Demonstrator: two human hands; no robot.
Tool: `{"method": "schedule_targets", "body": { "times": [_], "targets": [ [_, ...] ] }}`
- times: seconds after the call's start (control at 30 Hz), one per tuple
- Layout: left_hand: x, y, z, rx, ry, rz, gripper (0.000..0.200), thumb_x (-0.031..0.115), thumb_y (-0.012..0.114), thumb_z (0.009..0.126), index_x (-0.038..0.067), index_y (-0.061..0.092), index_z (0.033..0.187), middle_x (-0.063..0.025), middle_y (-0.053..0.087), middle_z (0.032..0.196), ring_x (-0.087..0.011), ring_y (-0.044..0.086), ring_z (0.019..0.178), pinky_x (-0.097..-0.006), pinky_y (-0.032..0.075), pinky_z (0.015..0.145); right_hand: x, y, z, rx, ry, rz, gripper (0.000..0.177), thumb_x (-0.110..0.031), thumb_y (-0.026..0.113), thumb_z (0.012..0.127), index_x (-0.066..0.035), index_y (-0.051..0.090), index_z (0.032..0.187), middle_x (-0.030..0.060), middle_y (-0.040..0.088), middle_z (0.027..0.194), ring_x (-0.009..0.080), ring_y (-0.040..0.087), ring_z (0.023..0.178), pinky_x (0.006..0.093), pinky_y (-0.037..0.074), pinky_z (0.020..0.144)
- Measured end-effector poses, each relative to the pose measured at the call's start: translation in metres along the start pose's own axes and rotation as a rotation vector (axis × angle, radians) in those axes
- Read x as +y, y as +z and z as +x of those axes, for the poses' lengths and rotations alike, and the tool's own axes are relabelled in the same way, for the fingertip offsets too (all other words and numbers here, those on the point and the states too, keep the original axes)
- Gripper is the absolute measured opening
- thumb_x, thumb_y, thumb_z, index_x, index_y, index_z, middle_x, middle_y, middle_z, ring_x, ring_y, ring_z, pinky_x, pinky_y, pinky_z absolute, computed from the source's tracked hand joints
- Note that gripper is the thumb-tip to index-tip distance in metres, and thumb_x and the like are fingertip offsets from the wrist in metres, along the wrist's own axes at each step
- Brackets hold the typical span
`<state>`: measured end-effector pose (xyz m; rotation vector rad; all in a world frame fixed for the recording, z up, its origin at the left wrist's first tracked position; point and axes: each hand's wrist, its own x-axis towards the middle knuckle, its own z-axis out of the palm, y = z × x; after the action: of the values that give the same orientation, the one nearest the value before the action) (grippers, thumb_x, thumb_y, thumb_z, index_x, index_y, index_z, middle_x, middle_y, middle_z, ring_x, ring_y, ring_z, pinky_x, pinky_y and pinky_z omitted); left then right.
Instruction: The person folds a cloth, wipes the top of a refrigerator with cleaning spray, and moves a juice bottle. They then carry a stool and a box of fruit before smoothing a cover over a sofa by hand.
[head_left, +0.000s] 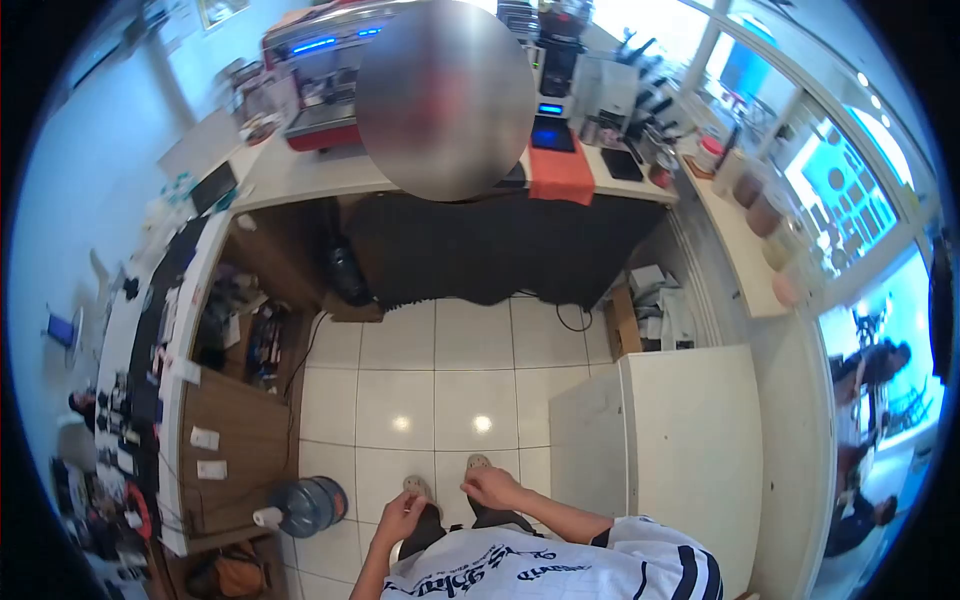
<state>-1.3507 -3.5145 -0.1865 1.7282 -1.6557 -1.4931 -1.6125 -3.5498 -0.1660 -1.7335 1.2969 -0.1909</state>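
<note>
Both of my hands are in front of my white shirt [490, 575], over the tiled floor and my shoes. My left hand [401, 517] is low on the left with its fingers curled in. To its right, my right hand [490, 489] has its thumb and fingers drawn together. The two hands are apart from each other. Anything between the fingers is too small to make out. Closest below them are my beige clogs [479, 463] and dark trousers. A large blue water jug [312, 506] lies on the floor to the left of my left hand.
A coffee machine [325, 128] stands on the far counter [300, 183], partly behind a blurred disc. An orange cloth [560, 178] hangs over that counter's edge. A white cabinet [695, 460] stands at right, a wooden cupboard [235, 440] at left. Jars [765, 213] line the right ledge.
</note>
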Motion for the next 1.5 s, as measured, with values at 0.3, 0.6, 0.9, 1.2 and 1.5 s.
{"method": "schedule_targets", "body": {
  "times": [0.3, 0.6, 0.9, 1.2, 1.5],
  "targets": [
    [-0.048, -0.006, -0.149, 0.446, -0.002, -0.17, 0.019, 0.02, 0.063, 0.089, 0.002, 0.066, 0.09, -0.0095, 0.068, 0.076, -0.0146, 0.065, 0.069, -0.0297, 0.052, 0.061, -0.081, 0.092, 0.013, -0.272, -0.461, -0.119, 0.026, -0.03, 0.056, 0.091, -0.004, 0.059, 0.089, 0.015, 0.063, 0.08, 0.0353, 0.063, 0.078, 0.0462, 0.049, 0.068],
    [-0.184, 0.09, -0.398, 0.357, -0.242, -0.566, 0.024, 0.022, 0.063, 0.091, 0.002, 0.067, 0.104, -0.0065, 0.068, 0.086, -0.0108, 0.059, 0.075, -0.0264, 0.048, 0.066, -0.186, 0.299, -0.082, -0.957, -0.774, -0.432, 0.029, -0.035, 0.058, 0.087, -0.006, 0.061, 0.087, 0.0153, 0.066, 0.08, 0.036, 0.064, 0.079, 0.0463, 0.049, 0.069],
    [-0.237, 0.164, -0.58, 0.846, -0.216, -0.654, 0.023, 0.01, 0.062, 0.086, -0.003, 0.065, 0.105, -0.0076, 0.068, 0.092, -0.0136, 0.062, 0.083, -0.0299, 0.049, 0.079, -0.299, 0.488, -0.203, -1.239, -1.103, -0.546, 0.028, -0.032, 0.057, 0.086, -0.005, 0.06, 0.091, 0.0145, 0.066, 0.083, 0.0351, 0.064, 0.08, 0.0447, 0.05, 0.07],
    [-0.304, 0.138, -0.717, 1.127, -0.315, -0.852, 0.033, 0.028, 0.055, 0.096, 0.004, 0.06, 0.118, -0.0089, 0.065, 0.095, -0.0191, 0.06, 0.081, -0.0329, 0.051, 0.07, -0.382, 0.629, -0.251, -1.325, -1.236, -0.52, 0.023, -0.03, 0.06, 0.083, -0.008, 0.062, 0.087, 0.0142, 0.066, 0.08, 0.0353, 0.063, 0.079, 0.0457, 0.049, 0.068],
    [-0.404, 0.118, -0.929, 1.716, -0.613, -0.992, 0.025, 0.023, 0.058, 0.093, 0.001, 0.062, 0.105, -0.0032, 0.063, 0.08, -0.0099, 0.059, 0.07, -0.0243, 0.048, 0.059, -0.517, 0.868, -0.333, -1.56, -1.346, -0.505, 0.022, -0.027, 0.054, 0.09, -0.005, 0.059, 0.09, 0.0156, 0.064, 0.082, 0.035, 0.062, 0.078, 0.0451, 0.048, 0.069]
  ]
}}
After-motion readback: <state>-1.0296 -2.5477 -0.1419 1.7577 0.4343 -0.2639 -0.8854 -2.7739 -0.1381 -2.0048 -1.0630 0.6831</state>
